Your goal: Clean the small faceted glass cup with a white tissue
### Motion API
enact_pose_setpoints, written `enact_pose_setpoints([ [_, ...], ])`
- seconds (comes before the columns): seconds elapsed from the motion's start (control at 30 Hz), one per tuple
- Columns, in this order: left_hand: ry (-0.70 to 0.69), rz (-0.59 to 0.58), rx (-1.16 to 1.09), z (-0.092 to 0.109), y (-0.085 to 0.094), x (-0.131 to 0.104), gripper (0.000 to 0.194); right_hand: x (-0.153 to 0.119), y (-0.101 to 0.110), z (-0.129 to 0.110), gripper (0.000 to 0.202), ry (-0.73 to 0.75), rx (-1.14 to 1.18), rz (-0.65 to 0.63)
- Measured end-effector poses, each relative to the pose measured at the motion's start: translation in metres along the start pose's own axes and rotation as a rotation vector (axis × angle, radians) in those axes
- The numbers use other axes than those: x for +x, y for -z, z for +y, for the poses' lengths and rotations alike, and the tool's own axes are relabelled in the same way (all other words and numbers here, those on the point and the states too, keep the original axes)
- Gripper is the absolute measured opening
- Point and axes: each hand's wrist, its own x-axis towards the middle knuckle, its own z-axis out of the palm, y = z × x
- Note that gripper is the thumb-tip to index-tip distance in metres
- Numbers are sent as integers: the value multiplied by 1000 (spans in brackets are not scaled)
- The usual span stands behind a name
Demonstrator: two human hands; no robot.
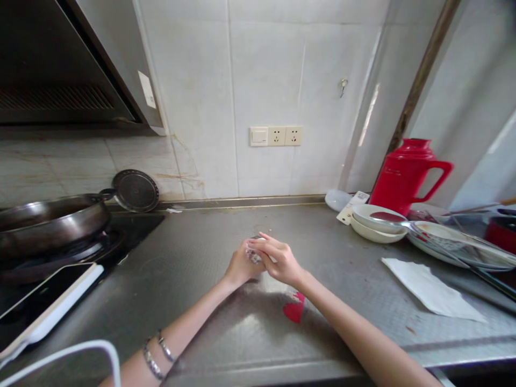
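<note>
left hand (237,266): was curled around a mottled item (253,255)
right hand (285,262): lay half-curled over it, grip unclear
long axis, direction: couldn't be told

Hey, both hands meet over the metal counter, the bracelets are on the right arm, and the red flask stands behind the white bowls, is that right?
Not quite: the head view shows the bracelets on the left arm, not the right. The rest of what you said holds.

a red thermos (403,180) stands behind stacked bowls (374,232); a pan (68,228) sits on the stove (137,231).
</note>
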Motion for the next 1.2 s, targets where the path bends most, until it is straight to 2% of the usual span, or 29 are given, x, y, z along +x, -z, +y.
enact_pose_setpoints([
  [0.07,31,4,-14,1,0,0,49,3,3,-1,29,-31,9,44],
  [0.17,67,-6,-105,4,0,-3,56,7,7,2,24,-205,-36,252],
  [0.23,78,-20,-164,7,0,-6,60,7,8,8,21,-304,-74,340],
  [0.4,156,-10,-290,14,0,-7,61,0,-1,15,22,-300,-58,267],
  [0.6,340,-25,-446,18,3,-6,52,-5,-13,3,30,-152,-7,207],
  [0.73,345,-67,-473,23,4,-7,44,-4,-11,-1,28,-115,-5,191],
  [0.83,339,-84,-480,26,4,-8,45,-1,-6,-1,23,-165,-2,219],
  [1.0,362,-29,-482,24,0,-10,51,4,2,5,20,-358,-18,364],
  [1.2,345,-43,-505,27,0,-11,54,0,-5,7,21,-342,-12,287],
])
